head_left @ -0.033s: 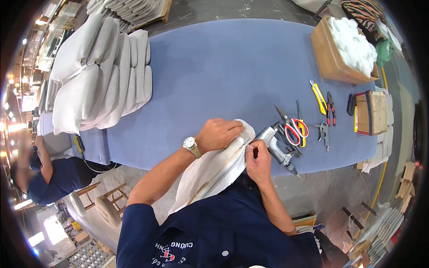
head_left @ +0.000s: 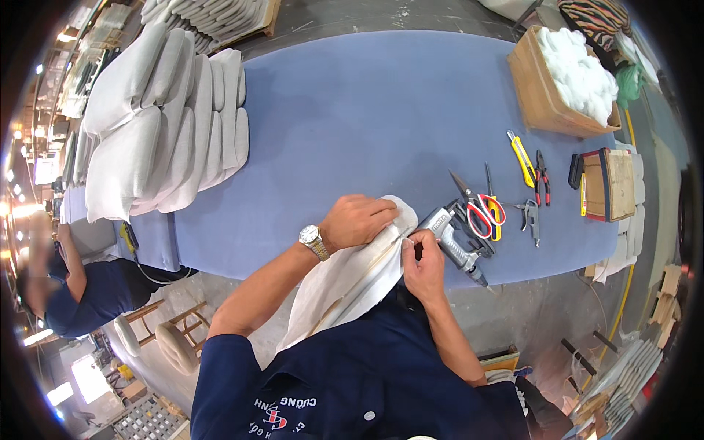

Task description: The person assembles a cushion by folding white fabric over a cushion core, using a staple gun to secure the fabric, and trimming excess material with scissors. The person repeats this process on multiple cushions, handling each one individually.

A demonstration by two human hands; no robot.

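A light grey fabric-covered cushion lies slantwise between my body and the table's near edge, its rounded far end on the tabletop. My left hand, with a wristwatch at the wrist, rests over that far end, fingers bent together and gripping it. On the cushion's right side my right hand pinches the edge of the pale fabric between thumb and fingers. The fingertips are partly hidden. Just right of this hand lies a silver air stapler, touched by neither hand.
Red-handled scissors, a yellow cutter, red pliers and an air blow gun lie on the blue table. A carton holds white stuffing. Grey cushions are stacked left. Another person works at far left.
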